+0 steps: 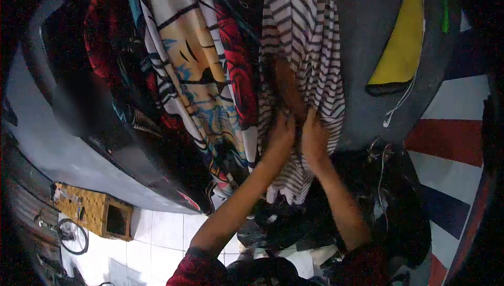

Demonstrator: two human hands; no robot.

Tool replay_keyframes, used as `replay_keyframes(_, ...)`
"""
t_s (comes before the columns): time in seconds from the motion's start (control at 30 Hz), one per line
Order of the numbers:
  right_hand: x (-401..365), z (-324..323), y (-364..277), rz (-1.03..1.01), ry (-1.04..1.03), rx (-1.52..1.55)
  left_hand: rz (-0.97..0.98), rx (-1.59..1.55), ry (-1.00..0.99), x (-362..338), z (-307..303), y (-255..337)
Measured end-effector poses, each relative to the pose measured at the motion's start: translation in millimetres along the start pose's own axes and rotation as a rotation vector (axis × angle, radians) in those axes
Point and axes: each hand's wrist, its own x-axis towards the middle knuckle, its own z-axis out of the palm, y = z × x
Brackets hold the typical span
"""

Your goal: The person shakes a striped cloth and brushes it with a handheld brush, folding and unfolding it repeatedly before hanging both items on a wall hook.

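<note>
A black-and-white striped cloth hangs down the middle of the view, with a brown patch showing between its folds. Both hands are at the cloth, side by side, just below that patch. My left hand is at its left part, fingers bent and blurred, so its grip is unclear. On the right part lies my right hand, its fingers pointing up and close together; whether they pinch the fabric is hard to see. Left of the striped cloth hangs a colourful printed cloth with a cartoon-like figure.
A yellow cloth piece and a white cord hang on the grey wall at right. Dark bags or fabric lie below. A wooden cabinet and a wheel stand at lower left on white tiles.
</note>
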Motion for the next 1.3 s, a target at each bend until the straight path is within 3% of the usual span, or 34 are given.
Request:
replay_keyframes(0.07,-53,41,17,-0.015,-0.047,-0.009,-0.089,0.026,-0.212,-42,6,4)
replay_keyframes(0.13,-87,59,14,0.131,-0.355,-0.075,-0.215,-0.053,-0.358,-90,16,1)
replay_keyframes(0.2,-133,73,16,0.184,-0.526,-0.072,-0.225,-0.105,-0.479,-146,19,0)
replay_keyframes(0.37,-240,80,30,0.083,-0.499,0.200,-0.287,-0.345,-0.745,-298,4,6)
replay_keyframes(0.47,-311,79,16,0.042,-0.446,0.280,-0.444,-0.608,-0.876,-390,-25,11)
replay_keyframes(0.53,-357,74,8,0.220,-0.828,0.339,-0.524,-0.729,-0.895,-459,-48,16)
replay_keyframes(0.6,-430,91,3,0.263,-0.839,0.430,-0.109,-0.277,-0.514,-565,-61,29)
replay_keyframes(0.63,-453,96,-4,0.254,-0.876,0.493,-0.510,-0.401,-0.804,-553,-114,45)
replay_keyframes(0.67,-454,75,-15,0.177,-0.971,0.581,-0.641,-0.350,-1.169,-567,-140,44)
replay_keyframes(0.7,-448,45,-28,0.096,-1.070,0.663,-0.758,-0.258,-1.258,-587,-162,57)
replay_keyframes(0.73,-449,32,-40,0.009,-1.170,0.736,-0.815,-0.265,-1.077,-655,-165,63)
replay_keyframes(0.77,-467,34,-46,0.011,-1.391,0.783,-0.963,-0.318,-1.164,-626,-213,71)
replay_keyframes(0.8,-481,38,-55,0.008,-1.619,0.809,-1.158,-0.374,-1.172,-652,-228,75)
replay_keyframes(0.83,-475,4,-78,-0.163,-1.513,0.816,-1.283,-0.342,-1.049,-690,-241,88)
replay_keyframes(0.9,-498,7,-97,-0.445,-1.859,0.649,-1.554,-0.255,-0.924,-729,-270,115)
replay_keyframes(1.0,-541,-7,-142,-0.728,-2.077,0.466,-1.895,-0.064,-0.538,-774,-306,168)
replay_keyframes(1.03,-608,49,-129,-0.982,-2.096,0.281,-1.937,-0.083,-0.480,-783,-321,188)
replay_keyframes(1.1,-664,87,-110,-1.000,-2.182,0.940,-1.977,-0.136,-0.442,-803,-344,232)
replay_keyframes(1.17,-655,-9,-160,-1.202,-2.008,0.627,-2.064,-0.217,-0.230,-833,-344,282)
replay_keyframes(1.23,-665,-94,-210,-1.361,-2.122,0.351,-2.087,-0.296,-0.001,-856,-357,332)
replay_keyframes(1.3,-692,-131,-232,-1.445,-2.208,0.325,-2.028,-0.375,0.014,-878,-352,373)
